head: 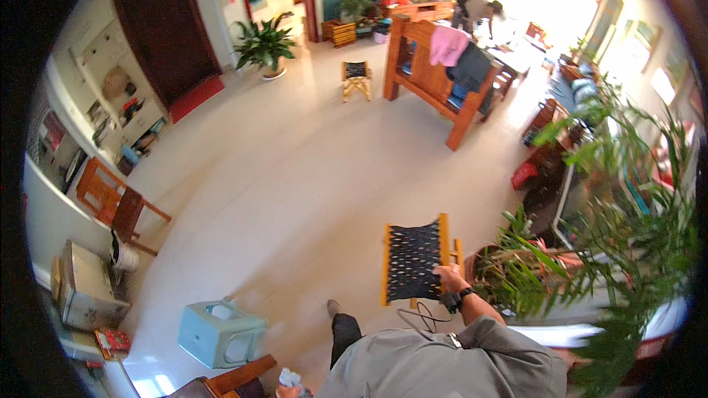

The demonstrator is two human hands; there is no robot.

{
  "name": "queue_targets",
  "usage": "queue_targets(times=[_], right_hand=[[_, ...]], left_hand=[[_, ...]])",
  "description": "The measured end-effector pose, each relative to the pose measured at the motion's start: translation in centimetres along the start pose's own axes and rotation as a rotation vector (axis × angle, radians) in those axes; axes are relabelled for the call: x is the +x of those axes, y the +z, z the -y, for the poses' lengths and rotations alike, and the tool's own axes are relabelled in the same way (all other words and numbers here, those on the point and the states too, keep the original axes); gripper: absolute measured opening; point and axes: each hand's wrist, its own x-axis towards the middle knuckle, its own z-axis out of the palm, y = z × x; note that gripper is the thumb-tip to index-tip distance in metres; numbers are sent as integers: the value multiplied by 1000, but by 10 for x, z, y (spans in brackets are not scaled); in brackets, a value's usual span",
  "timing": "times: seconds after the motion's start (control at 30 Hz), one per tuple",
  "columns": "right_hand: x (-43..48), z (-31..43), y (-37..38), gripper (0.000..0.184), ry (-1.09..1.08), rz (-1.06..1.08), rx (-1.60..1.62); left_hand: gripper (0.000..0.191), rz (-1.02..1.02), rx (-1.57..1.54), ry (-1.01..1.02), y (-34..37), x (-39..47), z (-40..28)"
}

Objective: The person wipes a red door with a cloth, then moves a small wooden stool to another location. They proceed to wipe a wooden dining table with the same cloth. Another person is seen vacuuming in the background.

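My right hand [451,278], with a dark band on its wrist, grips the yellow wooden side rail of a folding stool [414,261]. The stool has a black woven strap seat, which faces up toward me. A thin dark cable [423,318] hangs loosely below it, in front of my grey shirt. At the bottom edge my left hand [286,392], partly cut off by the picture, holds a crumpled pale grey cloth [290,378]. Close to that hand is a dark-seated wooden chair [243,373].
A light blue plastic stool [215,334] is at my left. Potted plants [531,265] crowd my right side. Ahead, a similar folding stool [355,80] stands beside a wooden bench [423,66] draped with clothes. Farther back, a person [478,14] bends over a table. A wooden chair [119,199] stands along the left wall.
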Motion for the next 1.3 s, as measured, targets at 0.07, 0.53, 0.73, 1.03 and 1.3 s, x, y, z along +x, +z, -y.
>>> queue_targets(times=[0.07, 0.53, 0.73, 1.03, 1.3], right_hand=[[-1, 20, 15, 22, -24, -115, -103], [126, 65, 50, 23, 130, -263, 21], [265, 78, 83, 16, -247, -149, -492], [336, 283, 173, 24, 169, -347, 63], [399, 403, 251, 29, 177, -379, 176]], left_hand=[[27, -4, 20, 22, -31, 38, -22], [43, -82, 184, 187, -126, 287, -294], [46, -57, 213, 48, -134, 311, -386], [44, -57, 76, 67, -113, 399, -504], [50, 32, 37, 141, -114, 533, -609]])
